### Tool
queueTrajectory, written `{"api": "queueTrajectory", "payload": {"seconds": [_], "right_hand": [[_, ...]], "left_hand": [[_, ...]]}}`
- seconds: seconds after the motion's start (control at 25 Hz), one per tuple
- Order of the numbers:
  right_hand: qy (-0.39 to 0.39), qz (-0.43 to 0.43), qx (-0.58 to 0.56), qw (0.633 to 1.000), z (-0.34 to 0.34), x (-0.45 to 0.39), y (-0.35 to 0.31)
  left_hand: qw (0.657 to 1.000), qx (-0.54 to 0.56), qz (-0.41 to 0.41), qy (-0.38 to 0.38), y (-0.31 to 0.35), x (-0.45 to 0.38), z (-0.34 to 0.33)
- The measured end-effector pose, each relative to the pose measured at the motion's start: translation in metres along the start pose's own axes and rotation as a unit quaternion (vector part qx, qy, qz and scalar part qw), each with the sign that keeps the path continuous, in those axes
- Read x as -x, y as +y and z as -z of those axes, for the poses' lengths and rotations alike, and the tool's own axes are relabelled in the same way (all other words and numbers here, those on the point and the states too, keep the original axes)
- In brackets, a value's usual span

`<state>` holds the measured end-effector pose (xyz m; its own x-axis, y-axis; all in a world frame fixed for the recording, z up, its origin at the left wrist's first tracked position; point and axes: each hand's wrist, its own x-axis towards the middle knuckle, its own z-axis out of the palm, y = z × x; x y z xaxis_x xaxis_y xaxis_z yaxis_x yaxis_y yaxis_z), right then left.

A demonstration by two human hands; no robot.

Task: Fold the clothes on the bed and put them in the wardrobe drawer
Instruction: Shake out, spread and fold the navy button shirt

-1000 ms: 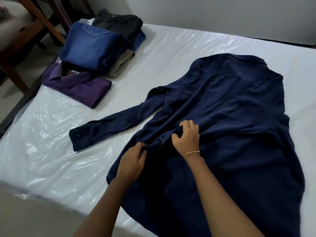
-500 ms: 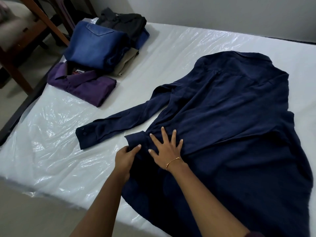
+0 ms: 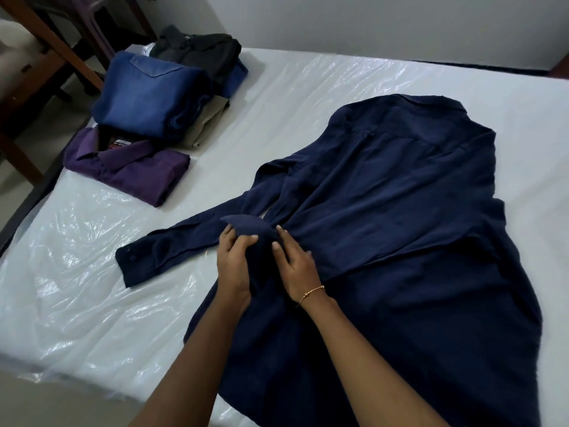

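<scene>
pinching raised fold of navy shirt (image 3: 400,211) between thumb and fingers: left hand (image 3: 234,266). right hand (image 3: 295,263) just beside, fingers nearly straight, resting on same fabric. shirt spread across bed (image 3: 277,97), sleeve stretched left. folded clothes pile (image 3: 154,100) far left, purple shirt (image 3: 129,167) nearest.
</scene>
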<state>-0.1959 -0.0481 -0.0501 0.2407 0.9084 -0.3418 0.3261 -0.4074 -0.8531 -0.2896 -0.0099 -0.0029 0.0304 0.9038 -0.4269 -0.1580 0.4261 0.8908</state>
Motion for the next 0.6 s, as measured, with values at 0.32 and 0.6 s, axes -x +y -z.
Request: {"api": "queueTrajectory", "payload": {"seconds": [0.32, 0.6], "right_hand": [[0.122, -0.182, -0.411, 0.885, 0.139, -0.038, 0.012], [0.273, -0.207, -0.317, 0.884, 0.244, -0.050, 0.081]], "left_hand": [[0.975, -0.076, 0.057, -0.202, 0.002, 0.001, -0.183], [0.682, -0.643, -0.188, -0.293, -0.092, -0.039, -0.223]]}}
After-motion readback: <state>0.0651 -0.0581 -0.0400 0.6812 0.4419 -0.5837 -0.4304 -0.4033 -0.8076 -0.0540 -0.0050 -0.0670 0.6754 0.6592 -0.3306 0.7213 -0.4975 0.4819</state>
